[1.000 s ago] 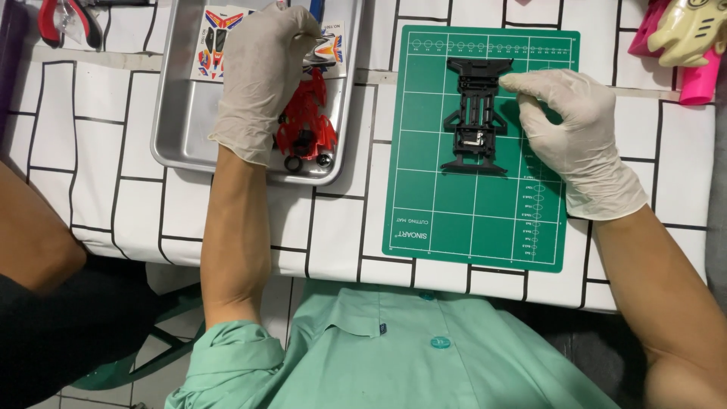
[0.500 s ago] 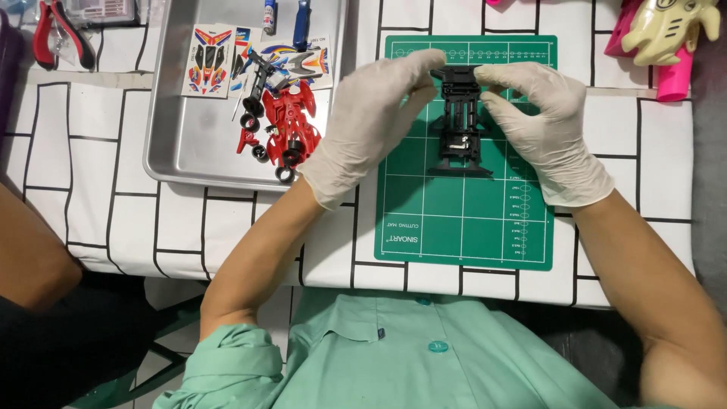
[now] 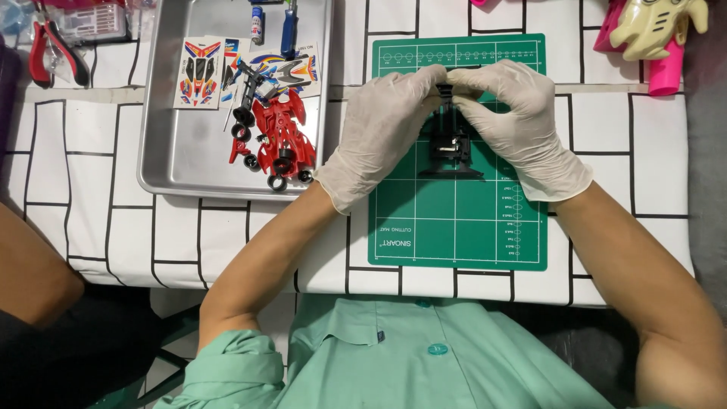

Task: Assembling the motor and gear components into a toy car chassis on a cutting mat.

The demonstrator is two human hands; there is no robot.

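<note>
Assembly step: left hand point(image 3: 382, 129) and right hand point(image 3: 515, 121), fingertips pinched together on black chassis point(image 3: 450, 144) front end over green mat point(image 3: 454, 227). Next likely needs firm, aligned press.

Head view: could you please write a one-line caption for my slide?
Both gloved hands, left hand and right hand, grip a black toy-car chassis over a green cutting mat.

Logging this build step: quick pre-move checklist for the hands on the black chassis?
1. Left hand on black chassis: ok, fingers at its top end.
2. Right hand on chassis: ok, same end.
3. Chassis over green cutting mat: ok.
4. Part pinched between fingertips: cannot tell, hidden.
5. Red car body and loose wheels inside metal tray: ok.
6. Pliers away from the hands: ok.
</note>
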